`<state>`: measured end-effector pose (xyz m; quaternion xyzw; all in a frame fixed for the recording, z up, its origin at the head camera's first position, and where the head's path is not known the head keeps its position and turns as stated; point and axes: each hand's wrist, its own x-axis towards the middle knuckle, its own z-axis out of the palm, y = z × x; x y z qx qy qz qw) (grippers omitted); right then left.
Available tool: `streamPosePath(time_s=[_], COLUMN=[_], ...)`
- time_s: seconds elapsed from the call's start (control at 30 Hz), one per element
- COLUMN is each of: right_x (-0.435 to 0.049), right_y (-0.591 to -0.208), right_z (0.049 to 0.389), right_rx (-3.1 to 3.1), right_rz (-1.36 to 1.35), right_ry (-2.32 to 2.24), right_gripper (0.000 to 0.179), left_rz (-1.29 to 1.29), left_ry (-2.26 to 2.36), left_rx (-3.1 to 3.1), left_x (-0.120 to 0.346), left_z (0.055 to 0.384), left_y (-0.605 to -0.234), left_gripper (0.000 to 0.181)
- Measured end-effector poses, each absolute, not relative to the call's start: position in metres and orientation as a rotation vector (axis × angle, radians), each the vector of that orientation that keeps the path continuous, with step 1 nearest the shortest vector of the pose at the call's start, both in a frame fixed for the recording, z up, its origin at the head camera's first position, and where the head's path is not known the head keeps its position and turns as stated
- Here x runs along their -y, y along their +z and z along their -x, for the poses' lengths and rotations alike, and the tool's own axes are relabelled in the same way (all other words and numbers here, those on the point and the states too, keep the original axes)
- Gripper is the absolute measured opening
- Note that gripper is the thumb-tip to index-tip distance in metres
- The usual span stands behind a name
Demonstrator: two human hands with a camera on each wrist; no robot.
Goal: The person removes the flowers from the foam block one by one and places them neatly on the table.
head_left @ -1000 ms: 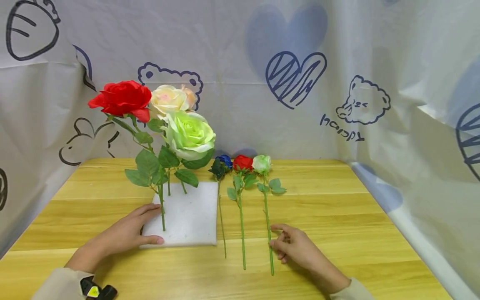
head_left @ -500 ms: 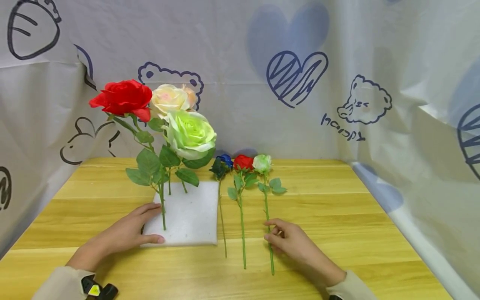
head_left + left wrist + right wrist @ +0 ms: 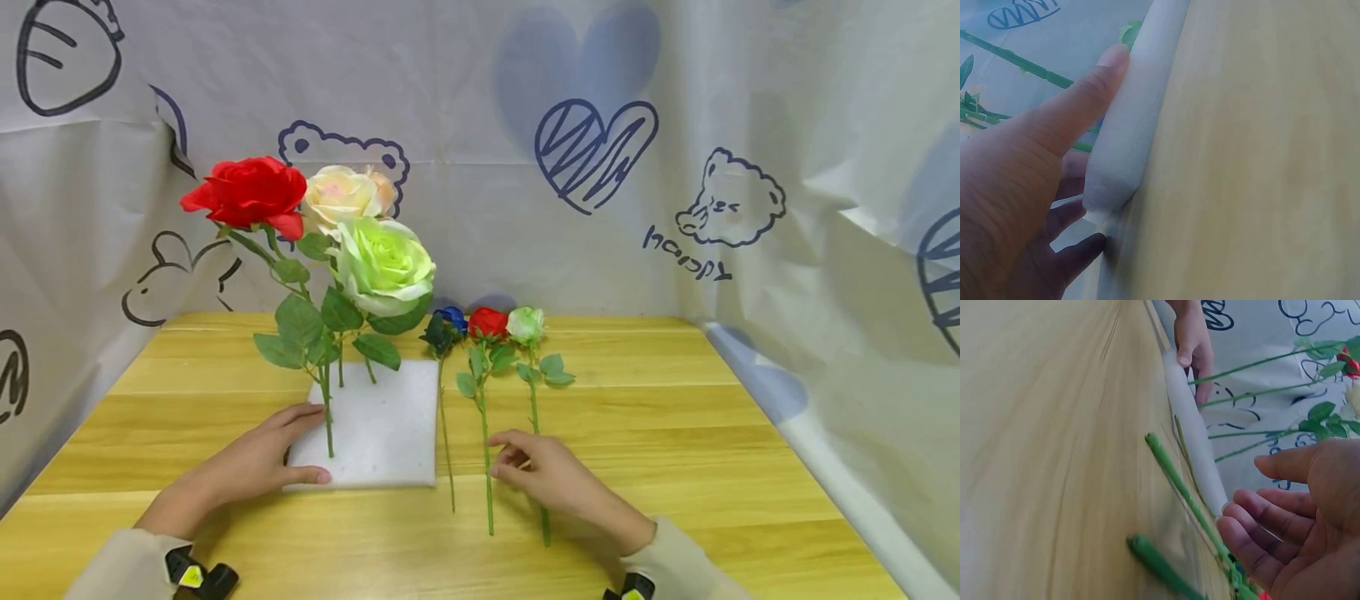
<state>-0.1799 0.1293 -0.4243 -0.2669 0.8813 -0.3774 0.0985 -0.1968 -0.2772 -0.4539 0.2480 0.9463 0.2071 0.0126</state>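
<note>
My left hand (image 3: 247, 467) holds the left side of a white foam block (image 3: 386, 433), its thumb along the front edge and its fingers at the far left. Artificial roses stand upright in the block: a red rose (image 3: 255, 196), a cream rose (image 3: 341, 198) and a pale green rose (image 3: 386, 265). My right hand (image 3: 555, 479) hovers beside the stem of a small red rose (image 3: 487, 323) lying on the table; in the right wrist view its thumb and fingers are apart, with nothing between them. Whether a fingertip touches the stem, I cannot tell.
A dark blue rose (image 3: 450, 321) with a thin stem lies right of the block. Beyond the small red rose lies a pale green-white rose (image 3: 527, 325), its stem partly under my right hand. The wooden table (image 3: 697, 433) ends at a hanging cloth (image 3: 465, 225) with drawings.
My right hand has shifted left, from the green-white rose's stem to the small red rose's stem. The left hand and the foam block have stayed put.
</note>
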Motion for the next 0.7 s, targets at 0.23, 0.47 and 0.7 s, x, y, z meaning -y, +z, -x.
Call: streamPosePath(time_s=[0.23,0.47,0.7], right_x=[-0.109,-0.085,-0.063], right_y=[-0.423,-0.421,-0.418], right_z=[0.184,0.189,0.192], right_rx=[-2.556,-2.507,-2.492], right_rz=[0.846,0.913,1.019], right_ry=[-1.115,-1.178,-1.194], right_gripper=[0.038,0.034,0.031], left_rz=[-0.769,-0.783,-0.775], left_ry=[0.654,0.653,0.648], left_rx=[-2.945,-2.944,-2.948], left_x=[0.278,0.279,0.278], left_z=[0.196,0.197,0.196], left_y=[-0.453,-0.453,-0.453], left_gripper=[0.097,0.096,0.097])
